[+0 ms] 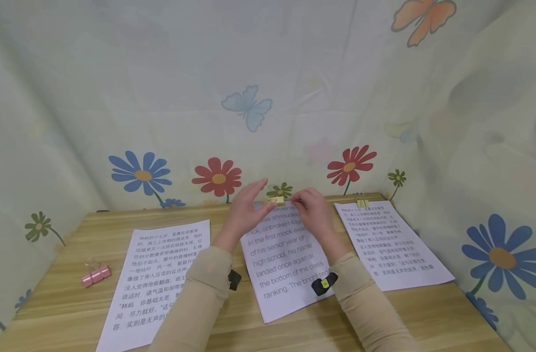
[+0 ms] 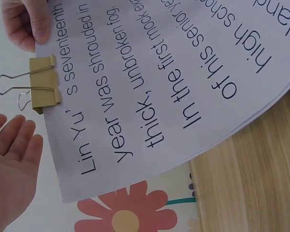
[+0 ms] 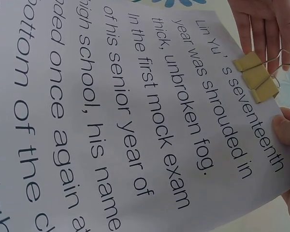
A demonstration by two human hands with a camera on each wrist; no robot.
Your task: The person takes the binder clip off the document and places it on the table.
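Observation:
A stack of white sheets printed in English (image 1: 277,264) lies in the middle, its top end raised off the table. On its top edge sits a yellow binder clip (image 2: 44,84), both wire handles standing out beyond the paper. My right hand (image 1: 314,210) pinches that same edge beside the clip; in the right wrist view its thumb (image 3: 284,128) lies on the printed face. Just to the clip's other side is my left hand (image 1: 248,212), its fingers fairly straight and holding nothing. In the left wrist view its fingers (image 2: 21,140) are apart from the paper.
To the left lie printed Chinese pages (image 1: 158,274), with a loose pink binder clip (image 1: 96,275) beside them. More Chinese pages (image 1: 389,244) lie on the right, a yellow clip (image 1: 362,203) at their top edge. A flowered curtain (image 1: 294,137) hangs behind the wooden table (image 1: 65,254).

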